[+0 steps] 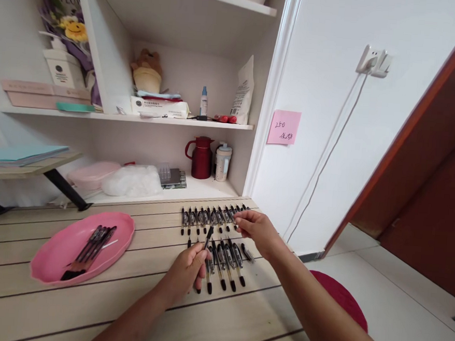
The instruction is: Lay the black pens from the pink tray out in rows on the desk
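Note:
My left hand (187,269) is closed around a dark pen (209,234), whose black end points up and away from me. Beside and partly under that hand lie several clear-barrelled pens (228,264) with black ends, side by side on the table. My right hand (260,230) is over the right end of a farther row of black pens (208,218), its thumb and fingers pinched together. Whatever is between those fingertips is hidden or too small to tell. A loose dark cap-like piece (247,252) lies just below the right hand.
On the left of the slatted table (140,310) is a pink scalloped plate (124,225) with several dark pens and a thin white stick. Behind stands a white shelf with a red jug (202,158) and a cup (223,162). A white wall (309,171) borders the right.

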### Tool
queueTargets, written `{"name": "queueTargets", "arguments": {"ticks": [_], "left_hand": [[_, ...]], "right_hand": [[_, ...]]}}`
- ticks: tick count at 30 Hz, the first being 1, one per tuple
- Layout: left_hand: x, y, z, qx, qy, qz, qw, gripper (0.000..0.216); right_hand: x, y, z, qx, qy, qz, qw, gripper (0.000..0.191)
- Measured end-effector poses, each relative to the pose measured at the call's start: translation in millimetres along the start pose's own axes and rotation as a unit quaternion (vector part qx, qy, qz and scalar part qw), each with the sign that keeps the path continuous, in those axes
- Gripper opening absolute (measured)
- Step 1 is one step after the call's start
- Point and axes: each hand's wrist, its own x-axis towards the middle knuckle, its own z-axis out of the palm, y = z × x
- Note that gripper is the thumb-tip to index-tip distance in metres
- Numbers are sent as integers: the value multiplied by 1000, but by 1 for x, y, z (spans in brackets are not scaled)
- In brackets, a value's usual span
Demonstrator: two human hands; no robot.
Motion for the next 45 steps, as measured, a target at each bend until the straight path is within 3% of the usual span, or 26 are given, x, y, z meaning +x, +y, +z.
{"name": "queueTargets", "arguments": {"ticks": [4, 9, 22, 31, 38, 42, 45], "left_hand": [[1, 2, -4, 6, 5, 5, 1000, 33], [3, 1, -7, 11, 9, 5, 1000, 34], [3, 2, -6, 11, 9, 1, 1000, 30], [2, 3, -7, 51, 58, 32, 997, 27], [3, 3, -4, 78, 81, 52, 992, 26], [3, 4, -5, 70, 84, 46, 993, 25], [3, 4, -6, 68, 86, 43, 993, 25]], "right_hand": [[14, -8, 35, 65, -3, -52, 997, 23], [18, -7, 51, 55, -41, -65, 995, 21], [12, -2, 49, 9, -72, -62, 995, 18], [7, 0, 54, 68, -115, 1, 991, 26], [6, 4, 58, 68, -65, -2, 996, 29], [5, 4, 56, 97, -133, 8, 986, 26], [6, 6, 55, 128, -127, 3, 984, 25]]}}
